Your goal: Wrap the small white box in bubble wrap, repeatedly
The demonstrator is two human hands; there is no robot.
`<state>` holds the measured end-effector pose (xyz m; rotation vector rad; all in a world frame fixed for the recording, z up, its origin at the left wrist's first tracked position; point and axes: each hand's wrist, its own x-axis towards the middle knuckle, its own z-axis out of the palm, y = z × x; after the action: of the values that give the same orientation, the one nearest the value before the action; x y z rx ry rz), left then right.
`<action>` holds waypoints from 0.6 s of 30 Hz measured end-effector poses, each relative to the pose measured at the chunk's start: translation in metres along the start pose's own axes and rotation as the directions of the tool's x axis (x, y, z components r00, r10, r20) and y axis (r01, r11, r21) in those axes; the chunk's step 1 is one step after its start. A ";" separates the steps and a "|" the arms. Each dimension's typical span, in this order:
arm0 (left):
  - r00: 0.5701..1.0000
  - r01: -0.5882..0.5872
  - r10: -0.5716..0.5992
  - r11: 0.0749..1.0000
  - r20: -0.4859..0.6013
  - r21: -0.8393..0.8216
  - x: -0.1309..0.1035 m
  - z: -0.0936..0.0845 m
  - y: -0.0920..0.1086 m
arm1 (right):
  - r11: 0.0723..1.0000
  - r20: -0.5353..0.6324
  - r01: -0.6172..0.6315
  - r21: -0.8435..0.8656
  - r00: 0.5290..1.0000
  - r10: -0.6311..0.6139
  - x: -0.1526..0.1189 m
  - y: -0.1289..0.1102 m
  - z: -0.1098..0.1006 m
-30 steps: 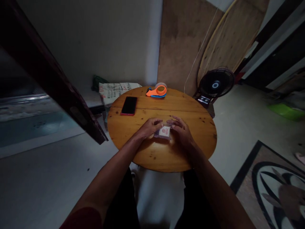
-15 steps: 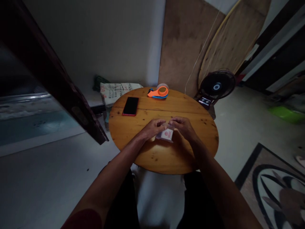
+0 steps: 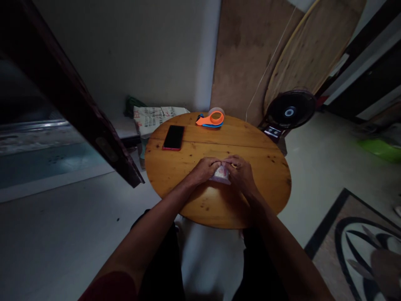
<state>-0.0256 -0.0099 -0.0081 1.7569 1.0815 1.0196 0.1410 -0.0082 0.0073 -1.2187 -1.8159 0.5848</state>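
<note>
A small clear plastic packet (image 3: 221, 177) with a white, red-printed piece inside lies near the middle of the round wooden table (image 3: 200, 200). My left hand (image 3: 208, 168) pinches its far edge on the left side. Close beside it, my right hand (image 3: 238, 169) has its fingers closed on the same edge from the right. The fingertips almost meet and hide the top of the packet; its near end shows between the two hands.
An orange and blue tape dispenser (image 3: 213, 118) stands at the table's far edge. A red-edged phone (image 3: 173, 137) lies at the far left of the tabletop. Beyond the table are a dark round fan (image 3: 290, 112) on the right and a printed sack (image 3: 153, 117) on the left.
Both hands have closed in on the packet's far edge, their fingertips coming together. Less of the packet's printed face shows, and it appears tilted or bent. The view has shifted slightly.
</note>
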 end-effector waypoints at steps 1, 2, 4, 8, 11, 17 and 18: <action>1.000 -0.001 0.001 0.999 -0.006 0.046 0.000 0.000 0.000 | 1.000 -0.010 0.022 -0.015 1.000 -0.022 -0.001 0.001 0.001; 1.000 -0.001 0.002 0.996 -0.010 0.085 0.000 0.000 0.000 | 0.999 -0.012 0.037 -0.032 0.999 -0.038 -0.002 0.002 0.001; 1.000 -0.009 0.011 0.989 -0.015 0.147 0.000 0.001 0.001 | 0.995 -0.012 0.055 -0.087 0.998 -0.056 -0.006 0.001 0.002; 0.999 -0.018 0.031 0.957 -0.040 0.288 -0.002 0.005 0.002 | 0.945 0.027 0.125 -0.301 0.992 -0.123 -0.021 -0.008 0.005; 0.996 0.007 0.032 0.898 -0.081 0.440 -0.002 0.009 0.001 | 0.871 0.074 0.157 -0.465 0.988 -0.138 -0.037 -0.016 0.012; 0.997 -0.012 0.050 0.874 -0.065 0.486 0.000 0.007 -0.003 | 0.767 0.086 0.182 -0.615 0.983 -0.164 -0.061 -0.016 0.024; 0.997 -0.014 0.050 0.880 -0.064 0.475 0.000 0.006 -0.003 | 0.766 0.075 0.186 -0.616 0.981 -0.178 -0.063 -0.014 0.024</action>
<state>-0.0204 -0.0106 -0.0126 2.1421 1.4477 0.8928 0.1241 -0.0693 -0.0192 -1.4259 -2.1939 -0.1538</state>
